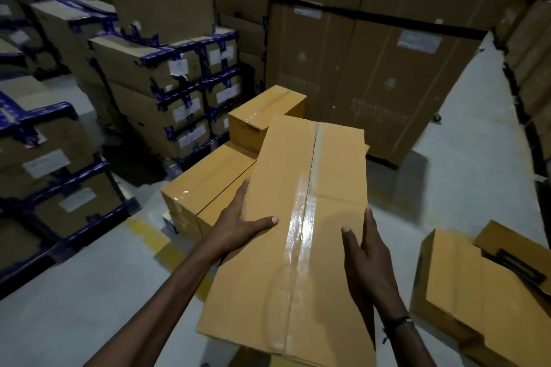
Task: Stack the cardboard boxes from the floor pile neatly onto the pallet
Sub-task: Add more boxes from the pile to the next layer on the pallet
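I carry a long tan cardboard box (268,277) with clear tape down its middle, lifted in front of me. My left hand (238,223) grips its left edge, thumb lying on top. My right hand (369,259) grips the right edge, thumb also on top. Just beyond the carried box lies a low stack of the same tan boxes (205,185), with one more box (265,110) on top at the back. The pallet under them is almost wholly hidden. At the right, other tan boxes (465,286) lie loosely on the floor.
Tall stacks of blue-taped cartons (167,74) fill the left side. Large strapped cartons (372,62) form a wall behind the stack. More cartons line the far right edge. A yellow line (149,232) crosses the grey floor (89,292) at my left.
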Available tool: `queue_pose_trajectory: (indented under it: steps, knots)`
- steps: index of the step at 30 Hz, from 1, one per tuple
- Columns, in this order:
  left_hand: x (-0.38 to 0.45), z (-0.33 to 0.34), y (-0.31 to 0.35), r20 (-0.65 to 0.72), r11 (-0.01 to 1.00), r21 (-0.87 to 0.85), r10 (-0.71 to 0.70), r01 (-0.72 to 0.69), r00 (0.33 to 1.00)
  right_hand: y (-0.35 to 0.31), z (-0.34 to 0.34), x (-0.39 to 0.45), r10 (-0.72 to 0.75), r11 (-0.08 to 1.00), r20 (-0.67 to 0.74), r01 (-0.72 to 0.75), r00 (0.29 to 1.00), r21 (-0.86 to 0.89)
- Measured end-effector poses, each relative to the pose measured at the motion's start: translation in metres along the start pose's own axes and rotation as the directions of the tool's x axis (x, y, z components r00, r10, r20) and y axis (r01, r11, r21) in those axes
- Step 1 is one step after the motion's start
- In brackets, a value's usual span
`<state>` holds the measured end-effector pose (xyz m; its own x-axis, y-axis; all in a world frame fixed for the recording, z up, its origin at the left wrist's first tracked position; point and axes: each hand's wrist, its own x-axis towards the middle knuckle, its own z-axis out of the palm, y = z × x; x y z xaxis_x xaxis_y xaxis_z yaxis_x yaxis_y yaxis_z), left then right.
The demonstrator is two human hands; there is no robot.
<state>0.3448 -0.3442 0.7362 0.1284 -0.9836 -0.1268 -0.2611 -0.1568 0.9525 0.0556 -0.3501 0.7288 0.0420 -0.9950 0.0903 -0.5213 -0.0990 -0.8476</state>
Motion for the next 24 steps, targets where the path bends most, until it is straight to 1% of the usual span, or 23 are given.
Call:
queue_pose_trajectory:
  steps: [4,8,12,17,20,24]
  knots:
    - [-0.002,-0.055,-0.021,-0.027,0.999,-0.028,-0.017,0.017,0.999,-0.027,0.049,0.0,0.001,1.0,0.019,-0.001,1.0,-0.007]
    - [0.003,-0.129,-0.041,-0.069,0.999,-0.027,-0.031,0.029,0.997,-0.07,0.118,0.008,-0.018,1.0,0.043,0.018,0.999,-0.005]
    - [0.015,-0.217,-0.062,-0.089,1.0,0.016,-0.023,0.024,0.996,-0.106,0.201,0.018,0.014,1.0,0.038,-0.014,0.999,-0.002]
    - [0.039,-0.318,-0.09,-0.085,0.995,0.09,-0.023,0.031,0.996,-0.147,0.298,0.026,0.054,0.996,0.023,-0.056,0.998,0.07]
    - [0.056,-0.362,-0.103,-0.062,0.993,0.102,-0.048,0.055,0.997,-0.165,0.338,0.033,0.078,0.994,0.022,-0.08,0.997,0.073]
    - [0.086,-0.399,-0.116,-0.042,0.992,0.108,-0.061,0.065,0.997,-0.183,0.376,0.054,0.078,0.996,0.026,-0.08,0.997,0.042]
